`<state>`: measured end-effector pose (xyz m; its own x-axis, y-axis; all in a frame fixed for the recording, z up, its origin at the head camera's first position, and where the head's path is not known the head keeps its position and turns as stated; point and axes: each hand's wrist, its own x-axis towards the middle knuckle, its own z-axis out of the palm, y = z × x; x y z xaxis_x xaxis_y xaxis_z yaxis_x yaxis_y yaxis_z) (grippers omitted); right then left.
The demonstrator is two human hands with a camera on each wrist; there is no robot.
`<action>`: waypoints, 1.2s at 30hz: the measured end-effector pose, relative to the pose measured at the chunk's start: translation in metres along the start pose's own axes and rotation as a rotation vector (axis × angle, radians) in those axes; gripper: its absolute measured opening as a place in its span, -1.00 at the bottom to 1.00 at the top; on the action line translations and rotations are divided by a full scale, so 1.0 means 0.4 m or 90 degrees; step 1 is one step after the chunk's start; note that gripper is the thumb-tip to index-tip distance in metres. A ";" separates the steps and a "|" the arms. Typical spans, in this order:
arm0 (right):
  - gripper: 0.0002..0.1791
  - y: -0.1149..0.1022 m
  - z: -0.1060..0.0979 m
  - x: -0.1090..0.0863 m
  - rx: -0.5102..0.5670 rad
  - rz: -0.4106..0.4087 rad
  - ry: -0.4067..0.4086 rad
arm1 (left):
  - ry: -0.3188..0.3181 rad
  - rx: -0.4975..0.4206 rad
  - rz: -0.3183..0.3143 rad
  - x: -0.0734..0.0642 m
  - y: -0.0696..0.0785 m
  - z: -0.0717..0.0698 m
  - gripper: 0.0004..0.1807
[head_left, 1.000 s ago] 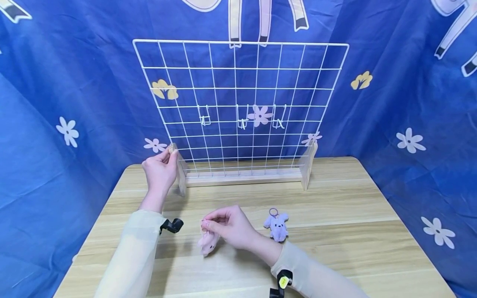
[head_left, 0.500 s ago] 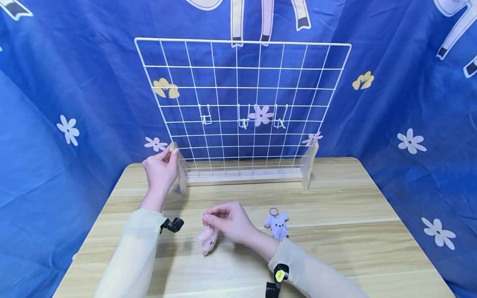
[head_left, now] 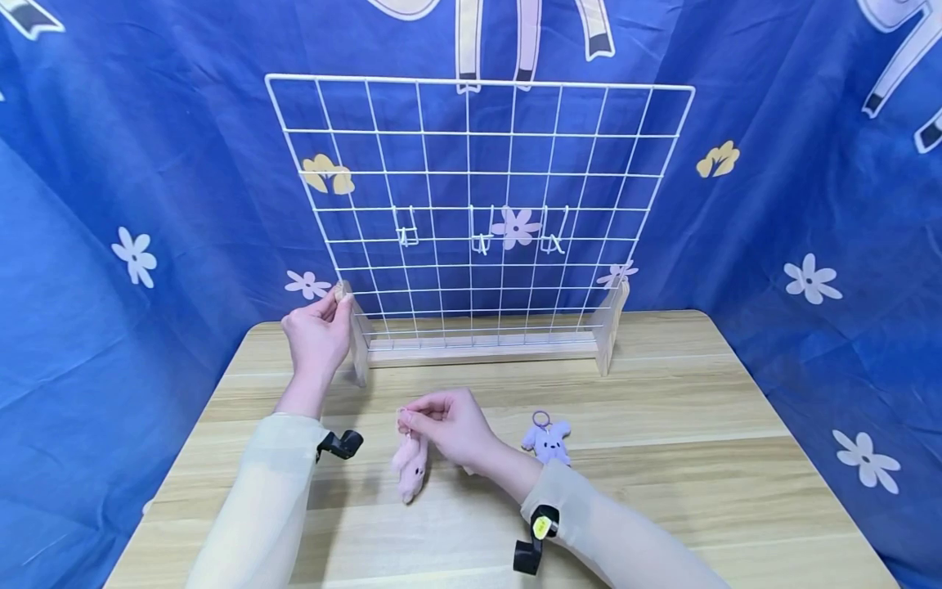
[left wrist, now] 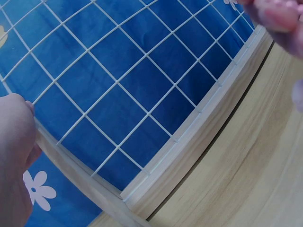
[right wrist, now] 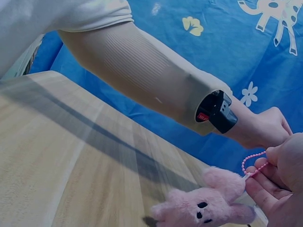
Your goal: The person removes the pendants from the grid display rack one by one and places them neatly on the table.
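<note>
My left hand point(head_left: 318, 334) pinches the top of the wooden side support point(head_left: 360, 348) at the left end of a white wire grid rack point(head_left: 486, 278). Over the table's middle, my right hand point(head_left: 450, 429) pinches the pink bead chain point(right wrist: 251, 156) of a pink plush keychain point(head_left: 410, 470). The plush hangs below the fingers, its dark eyes showing in the right wrist view point(right wrist: 203, 208). To the right of that hand lies a purple plush keychain point(head_left: 550, 442) with a purple ring, its lower part hidden behind the right forearm.
Several white hooks sit on the grid: a left hook point(head_left: 406, 236), a middle hook point(head_left: 482, 243) and a right hook point(head_left: 552, 242). The rack stands near the back of the wooden table point(head_left: 684, 491). Blue patterned cloth point(head_left: 795, 204) surrounds the table behind and at the sides.
My right hand has risen slightly and shifted a little away from me, and the pink plush now hangs more upright under it. The left hand keeps its place on the support.
</note>
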<state>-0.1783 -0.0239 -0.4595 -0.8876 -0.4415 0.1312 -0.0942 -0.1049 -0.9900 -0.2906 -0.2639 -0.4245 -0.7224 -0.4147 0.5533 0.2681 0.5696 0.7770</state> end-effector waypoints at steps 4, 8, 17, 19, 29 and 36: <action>-0.91 0.007 0.006 0.009 0.009 -0.001 0.014 | -0.001 0.001 0.006 0.001 0.003 -0.001 -0.69; -0.90 0.014 0.012 0.019 0.023 0.009 0.037 | -0.001 0.001 0.007 0.002 0.005 -0.001 -0.69; -0.87 0.045 0.023 0.046 0.046 0.033 0.045 | 0.000 0.008 0.011 0.001 0.003 0.000 -0.69; -0.88 0.051 0.024 0.051 0.046 0.040 0.050 | -0.001 0.010 0.015 0.000 0.003 0.000 -0.69; -0.87 0.079 0.023 0.081 0.027 0.062 0.061 | 0.000 0.005 0.011 0.000 0.004 0.000 -0.69; -0.86 0.083 0.026 0.104 0.019 0.081 0.046 | 0.002 0.008 0.009 0.000 0.004 -0.002 -0.69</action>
<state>-0.2139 -0.0550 -0.4863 -0.9215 -0.3883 -0.0002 0.0335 -0.0790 -0.9963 -0.2898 -0.2635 -0.4230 -0.7166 -0.4084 0.5654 0.2706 0.5843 0.7651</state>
